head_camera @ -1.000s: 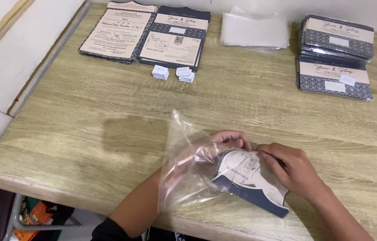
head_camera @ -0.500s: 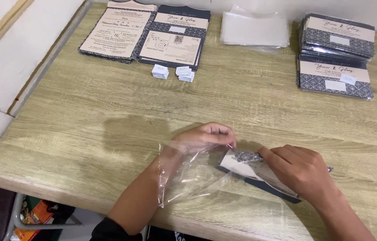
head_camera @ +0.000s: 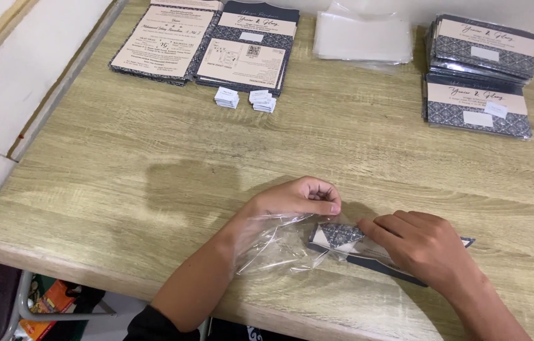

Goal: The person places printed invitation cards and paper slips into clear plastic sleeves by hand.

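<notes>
Surface: wooden table (head_camera: 153, 158), light oak grain; I see it from above, near edge at the bottom.
Left hand: my left hand (head_camera: 292, 201) is curled shut, fingers pinching the mouth of a clear plastic sleeve (head_camera: 273, 243).
Sleeve: crumpled, lying flat on the table under and just below the left hand, partly wrapped over the wrist.
Right hand: my right hand (head_camera: 428, 246) is pressed palm down on a dark blue card (head_camera: 343, 237), fingers closed over it, tips pointing at the left hand.
Card: patterned blue and cream front, flat on the table between the two hands; its left end sits at the sleeve's mouth, its right end sticks out past the right hand. I cannot tell how far in it is.
Ahead of left hand: two small piles of white tags (head_camera: 245, 98), well apart from the hand.
Beyond the tags: two open card spreads (head_camera: 207, 41) side by side, at the far edge.
Ahead of right hand: stack of clear sleeves (head_camera: 362, 39), far edge.
Far right of right hand: two stacks of finished cards (head_camera: 479, 76), bagged, well apart.
Left of left hand: white board (head_camera: 8, 95) along the table's side.
Below left hand: metal frame (head_camera: 27, 297) under the table edge.
</notes>
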